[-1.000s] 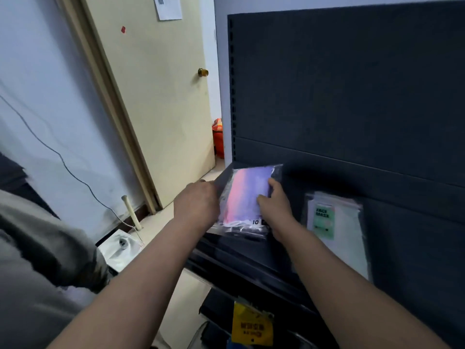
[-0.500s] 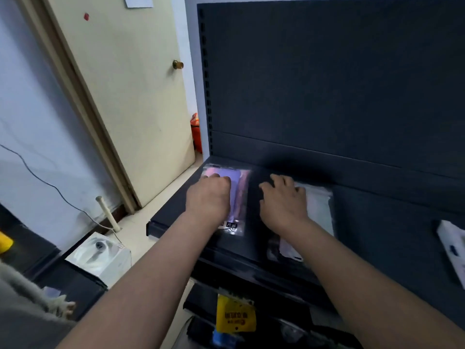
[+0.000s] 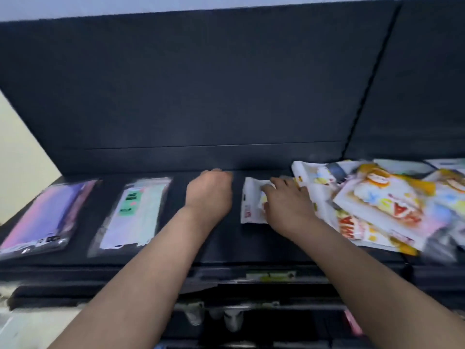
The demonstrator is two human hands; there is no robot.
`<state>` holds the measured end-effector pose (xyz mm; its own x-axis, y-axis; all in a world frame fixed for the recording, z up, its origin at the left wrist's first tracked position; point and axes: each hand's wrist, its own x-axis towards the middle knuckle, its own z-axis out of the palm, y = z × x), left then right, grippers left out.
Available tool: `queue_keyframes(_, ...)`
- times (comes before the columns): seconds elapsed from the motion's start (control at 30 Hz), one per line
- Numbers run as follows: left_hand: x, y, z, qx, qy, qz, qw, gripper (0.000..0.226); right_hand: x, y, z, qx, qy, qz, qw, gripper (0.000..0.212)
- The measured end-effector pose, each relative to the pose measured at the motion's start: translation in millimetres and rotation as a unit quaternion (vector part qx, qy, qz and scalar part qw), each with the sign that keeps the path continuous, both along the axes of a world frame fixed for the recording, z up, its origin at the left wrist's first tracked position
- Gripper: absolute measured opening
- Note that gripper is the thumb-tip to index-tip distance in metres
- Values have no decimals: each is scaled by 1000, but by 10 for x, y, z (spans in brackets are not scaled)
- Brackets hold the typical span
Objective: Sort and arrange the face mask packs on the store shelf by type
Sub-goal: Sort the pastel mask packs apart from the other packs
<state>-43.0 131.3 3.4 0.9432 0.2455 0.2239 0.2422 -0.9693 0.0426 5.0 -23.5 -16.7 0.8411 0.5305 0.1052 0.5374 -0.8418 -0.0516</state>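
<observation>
Head view: a white pack (image 3: 253, 201) lies centre-right on the shelf (image 3: 221, 245), right hand (image 3: 288, 206) pressing on it with fingers spread, a jumbled pile (image 3: 377, 205) just beside. Left hand (image 3: 208, 195) rests curled and empty mid-frame; purple pack (image 3: 42, 220) and green-labelled pack (image 3: 133, 212) lie at left.

We are in a shop, at a dark retail display unit. Its flat shelf (image 3: 221, 250) meets a tall dark back panel (image 3: 201, 84) with a vertical seam where 2 sections join, as store fixtures do. Sealed goods lie on the shelf as stock: a purple pack (image 3: 42, 217) and a pale pack with a green label (image 3: 133, 212) set side by side, and a loose heap of printed packs (image 3: 377, 205) to the right. Below the shelf edge we see a price-tag strip (image 3: 271, 275) and more goods on a lower level, too blurred to name.
</observation>
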Motion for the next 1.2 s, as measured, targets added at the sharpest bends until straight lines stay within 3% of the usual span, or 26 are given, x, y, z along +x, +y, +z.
queue_keyframes(0.33, 665, -1498, 93, -20, 18, -114, 993, 25, 222, -1757, 42, 17, -25, -158, 987, 48)
queue_keyframes(0.8, 1470, -2530, 166, -75, -5, -243, 967, 27, 499, -2837, 41, 36, -11, -312, 949, 54)
queue_keyframes(1.2, 2191, -3910, 132, -72, 0, -283, 956, 31, 1285, -4313, -32, 57, -8, -329, 943, 49)
